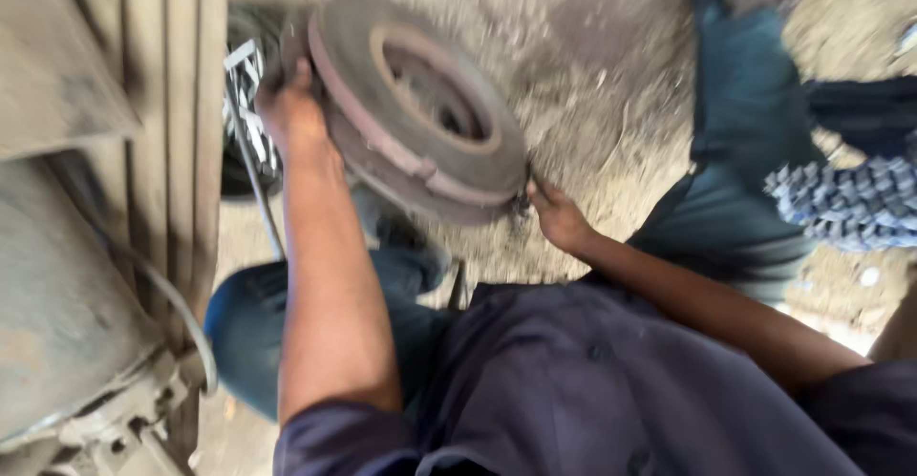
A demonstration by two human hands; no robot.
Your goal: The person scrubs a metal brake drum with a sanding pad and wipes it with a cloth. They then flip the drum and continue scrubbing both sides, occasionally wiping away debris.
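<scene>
Your left hand [291, 113] is wrapped over the far-left edge of the rusty brake disc [420, 113], fingers closed on its rim. Your right hand [556, 216] touches the disc's near-right edge; its grip is blurred, can't tell. The disc sits tilted, above the dirt ground [602, 84], just right of the vehicle underbody [105, 151].

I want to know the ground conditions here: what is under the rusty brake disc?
Under the brake disc lies dusty, gravelly ground. Left hand and right hand grip its edges. The ground directly beneath the disc is covered.
</scene>
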